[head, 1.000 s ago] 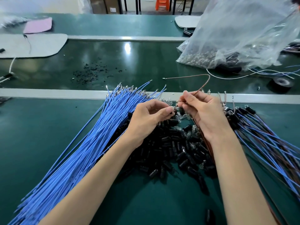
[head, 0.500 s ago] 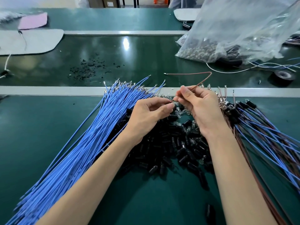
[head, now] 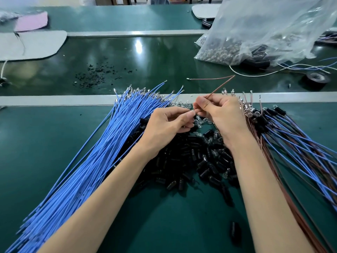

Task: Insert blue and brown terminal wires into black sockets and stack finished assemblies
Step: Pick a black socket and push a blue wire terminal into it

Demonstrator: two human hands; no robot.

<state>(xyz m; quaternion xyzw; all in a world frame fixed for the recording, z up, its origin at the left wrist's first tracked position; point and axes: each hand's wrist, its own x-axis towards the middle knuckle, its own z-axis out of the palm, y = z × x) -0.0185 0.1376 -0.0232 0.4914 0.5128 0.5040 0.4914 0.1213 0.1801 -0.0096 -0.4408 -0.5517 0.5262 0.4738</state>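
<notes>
Clearly the job is sitting partway: finished assemblies (head: 291, 136) are lying stacked right of the black sockets heap (head: 191, 161), and many blue wires (head: 91, 152) are waiting left of it. Above the heap, the right hand (head: 220, 114) is pinching a brown wire (head: 218, 88), and the left hand (head: 167, 125) is pinching a small piece that its fingers are hiding. No legible writing is showing.

So the wire bundle (head: 85, 161) is lying left of the sockets (head: 187, 157), assemblies (head: 284, 132) are piling up on their right, and the bag (head: 264, 28) is sitting far behind, tape (head: 318, 79) just before it.
</notes>
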